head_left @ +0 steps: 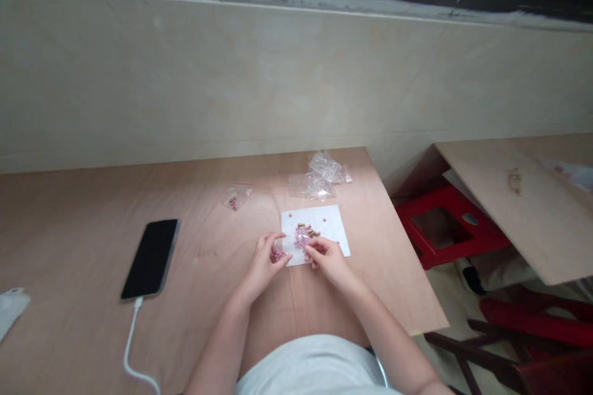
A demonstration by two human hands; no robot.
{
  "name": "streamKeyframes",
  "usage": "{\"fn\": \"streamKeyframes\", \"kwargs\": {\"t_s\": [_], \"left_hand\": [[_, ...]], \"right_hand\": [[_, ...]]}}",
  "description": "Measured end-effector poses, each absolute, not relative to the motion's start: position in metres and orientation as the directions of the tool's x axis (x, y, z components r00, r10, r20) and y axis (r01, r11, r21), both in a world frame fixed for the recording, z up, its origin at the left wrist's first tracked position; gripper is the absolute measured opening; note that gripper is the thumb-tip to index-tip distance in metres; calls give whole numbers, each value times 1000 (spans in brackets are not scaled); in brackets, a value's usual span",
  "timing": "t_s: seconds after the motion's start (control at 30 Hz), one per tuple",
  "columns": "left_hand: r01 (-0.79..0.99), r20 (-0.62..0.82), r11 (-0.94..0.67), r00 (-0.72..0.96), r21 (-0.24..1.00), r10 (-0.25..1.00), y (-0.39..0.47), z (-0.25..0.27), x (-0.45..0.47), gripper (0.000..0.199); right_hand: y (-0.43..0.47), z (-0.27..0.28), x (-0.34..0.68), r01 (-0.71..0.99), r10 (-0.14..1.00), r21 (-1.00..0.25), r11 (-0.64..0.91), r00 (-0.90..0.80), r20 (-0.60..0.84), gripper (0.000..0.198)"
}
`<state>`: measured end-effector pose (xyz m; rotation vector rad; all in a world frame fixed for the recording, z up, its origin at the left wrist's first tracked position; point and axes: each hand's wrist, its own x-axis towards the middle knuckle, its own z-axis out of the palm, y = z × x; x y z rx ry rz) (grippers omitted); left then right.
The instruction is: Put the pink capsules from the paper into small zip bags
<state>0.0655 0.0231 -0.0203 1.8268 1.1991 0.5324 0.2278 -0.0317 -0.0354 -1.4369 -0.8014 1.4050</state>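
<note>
My left hand (269, 253) is closed on a small clear plastic bag (279, 253) with pink beads in it, at the left edge of a white paper sheet (332, 215). Thumb and fingertips of my right hand (325, 254) are pinched together over the sheet, beside a small pile of pink beads (301, 236). What those fingers hold is too small to make out. Gold-coloured tube-like pieces (311, 232) lie among the beads. A few single beads are scattered on the paper.
Behind the sheet lies a heap of clear plastic bags (323, 173). To its left is a small bag of beads (234, 202). A phone (151, 259) with a white cable (131, 336) lies at left. A red stool (445, 222) stands beyond the table's right edge.
</note>
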Motion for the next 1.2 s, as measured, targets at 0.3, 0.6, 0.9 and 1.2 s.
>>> {"fn": "streamKeyframes", "kwargs": {"t_s": [0.3,0.6,0.9,1.2], "left_hand": [[410,-101,-113,467,905,879,24,-28,62,37],[152,-312,276,322,949,894,22,-30,60,44],[252,-369,285,410,925,834,22,-34,59,31],[221,-321,251,388,942,864,25,-24,65,29]], "right_hand": [[-24,-54,242,-235,925,-909,-343,83,-370,25],[-23,-59,244,-266,929,-901,-343,50,-368,26],[-23,-55,246,-272,918,-886,-375,22,-395,28],[-22,-57,247,-242,923,-896,-371,7,-384,28]]}}
